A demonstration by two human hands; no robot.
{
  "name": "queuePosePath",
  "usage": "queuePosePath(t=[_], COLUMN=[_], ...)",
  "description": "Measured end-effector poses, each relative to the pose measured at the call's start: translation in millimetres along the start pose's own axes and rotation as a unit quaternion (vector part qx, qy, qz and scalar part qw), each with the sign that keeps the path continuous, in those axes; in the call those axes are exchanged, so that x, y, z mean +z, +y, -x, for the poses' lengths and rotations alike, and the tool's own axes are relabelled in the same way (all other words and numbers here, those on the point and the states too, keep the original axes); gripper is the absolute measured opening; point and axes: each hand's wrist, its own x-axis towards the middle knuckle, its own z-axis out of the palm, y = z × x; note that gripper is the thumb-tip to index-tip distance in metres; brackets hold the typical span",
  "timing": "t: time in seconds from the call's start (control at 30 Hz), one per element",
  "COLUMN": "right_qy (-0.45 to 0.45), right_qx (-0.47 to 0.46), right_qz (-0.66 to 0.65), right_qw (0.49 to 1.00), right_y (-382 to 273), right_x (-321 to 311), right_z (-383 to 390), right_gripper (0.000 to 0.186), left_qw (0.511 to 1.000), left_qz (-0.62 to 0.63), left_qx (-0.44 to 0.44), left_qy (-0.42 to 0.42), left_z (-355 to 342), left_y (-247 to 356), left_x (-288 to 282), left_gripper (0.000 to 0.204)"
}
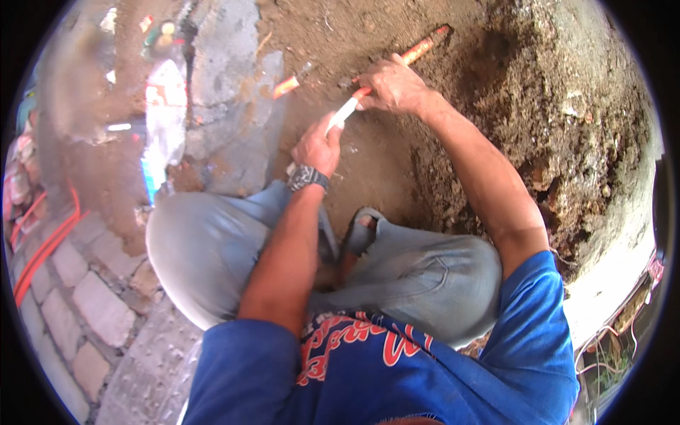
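My left hand (317,145), with a dark patterned band at its wrist, is closed around a white tube (345,113). The upper end of that tube meets a short orange stretch beside my right hand (394,86). My right fingers are wrapped round an orange pipe (418,51), which slants up and right to the soil, its surface smeared with dirt. My palms hide how the white and orange parts join. Left of my right hand, a short orange piece of pipe (286,87) lies on the ground, with a greyish end.
Rough, crumbly soil (567,106) rises on the right beside a pale edge. A clear plastic bottle (166,106) lies on the left near a grey slab (227,64). Orange-red tubing (49,248) crosses block paving (103,308). My bent legs in jeans (425,276) are below my hands.
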Motion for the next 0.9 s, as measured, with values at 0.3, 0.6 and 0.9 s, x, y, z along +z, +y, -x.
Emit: queuePosePath(t=[0.3, 0.6, 0.9], right_qy=[0.026, 0.046, 0.036], right_qx=[0.014, 0.012, 0.015], right_qz=[-0.044, -0.061, -0.075], right_qw=[0.999, 0.997, 0.996], right_y=[-1.4, -1.5, 0.3], right_x=[2.1, 7.6, 1.7], right_z=[4.2, 0.9, 6.0], right_gripper=[0.044, 0.04, 0.033], left_qw=[0.991, 0.984, 0.99], left_qz=[0.1, 0.127, 0.127], left_qx=[-0.083, -0.109, -0.052], left_qy=[-0.04, -0.055, 0.005], left_z=[-17.9, -27.5, -17.4], left_y=[10.4, 13.4, 8.2], left_x=[-9.0, -15.2, 4.5], left_gripper=[0.032, 0.039, 0.034])
